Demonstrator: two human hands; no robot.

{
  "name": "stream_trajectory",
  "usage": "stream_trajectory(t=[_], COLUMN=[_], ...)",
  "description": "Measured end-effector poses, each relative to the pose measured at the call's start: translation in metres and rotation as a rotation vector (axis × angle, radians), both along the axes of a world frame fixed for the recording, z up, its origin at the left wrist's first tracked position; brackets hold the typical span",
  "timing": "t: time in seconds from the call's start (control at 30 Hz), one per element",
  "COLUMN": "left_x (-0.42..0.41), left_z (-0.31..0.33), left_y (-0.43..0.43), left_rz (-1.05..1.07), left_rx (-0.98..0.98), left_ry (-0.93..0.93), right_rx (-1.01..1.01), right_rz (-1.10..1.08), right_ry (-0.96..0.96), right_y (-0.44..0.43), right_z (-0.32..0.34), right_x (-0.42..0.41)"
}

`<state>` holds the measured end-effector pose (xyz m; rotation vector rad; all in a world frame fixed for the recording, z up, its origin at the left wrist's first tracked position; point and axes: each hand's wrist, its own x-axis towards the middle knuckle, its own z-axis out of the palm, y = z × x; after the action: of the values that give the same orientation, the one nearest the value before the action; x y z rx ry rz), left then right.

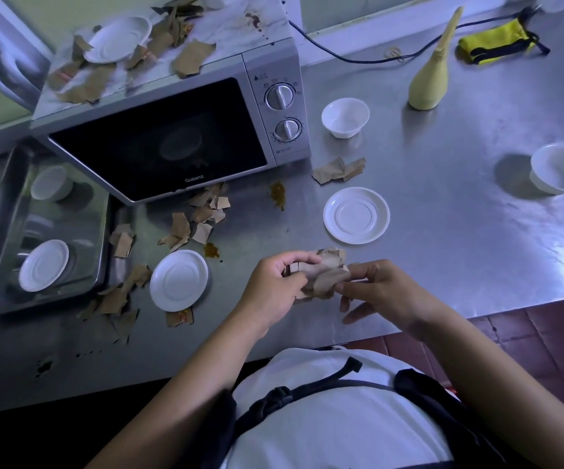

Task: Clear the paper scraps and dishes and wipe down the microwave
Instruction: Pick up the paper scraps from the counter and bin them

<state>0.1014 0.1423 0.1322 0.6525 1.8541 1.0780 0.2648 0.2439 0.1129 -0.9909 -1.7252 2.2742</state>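
Both hands bunch a wad of brown paper scraps just above the bench's front edge.

The left hand (274,286) curls its fingers round one end of the wad (324,275) and the right hand (385,292) pinches the other end between thumb and fingertips, so each grip is closed on paper. The wad looks light, soft and crushable, and likely to shed bits, so it is best cupped from below and squeezed tight. On the bench (443,231), a saucer (178,279) lies just left of the hands and a second saucer (356,214) lies beyond them. Both look smooth, rigid and light, best lifted by the rim. Loose scraps (192,225) litter the bench in front of the microwave (172,130) and toward the front left corner. More lie on the microwave's top.
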Motion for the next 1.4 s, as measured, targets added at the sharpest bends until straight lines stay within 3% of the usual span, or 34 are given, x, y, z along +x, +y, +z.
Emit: stream_trajectory(t=[0.17,0.33,0.53,0.63,0.87,1.0,1.27,1.4], left_x=[0.002,-0.002,0.001,0.001,-0.015,-0.032,-0.052,-0.055], left_z=[0.004,0.0,0.003,-0.003,-0.015,-0.015,-0.012,-0.014], left_y=[-0.001,-0.002,-0.002,-0.002,-0.007,-0.016,-0.026,-0.029], left_rz=[-0.01,-0.066,-0.055,-0.044,0.198,0.305,0.403,0.44], left_rx=[0.045,0.04,0.061,0.083,0.006,0.017,0.054,-0.012], left_ry=[-0.057,0.018,-0.12,-0.08,-0.057,-0.18,-0.289,-0.315], right_rx=[0.043,0.106,0.159,0.154,0.143,0.152,0.549,0.848], right_rz=[-0.117,-0.251,-0.268,-0.269,-0.343,-0.448,-0.344,0.007], right_ry=[-0.041,-0.056,-0.108,-0.113,-0.127,-0.171,-0.431,-0.642], right_y=[0.0,0.0,-0.002,-0.002,0.002,0.044,0.18,0.234], right_z=[-0.005,-0.015,-0.024,-0.029,-0.03,-0.032,-0.069,-0.089], right_x=[-0.008,-0.017,-0.023,-0.024,-0.026,-0.026,-0.098,-0.147])
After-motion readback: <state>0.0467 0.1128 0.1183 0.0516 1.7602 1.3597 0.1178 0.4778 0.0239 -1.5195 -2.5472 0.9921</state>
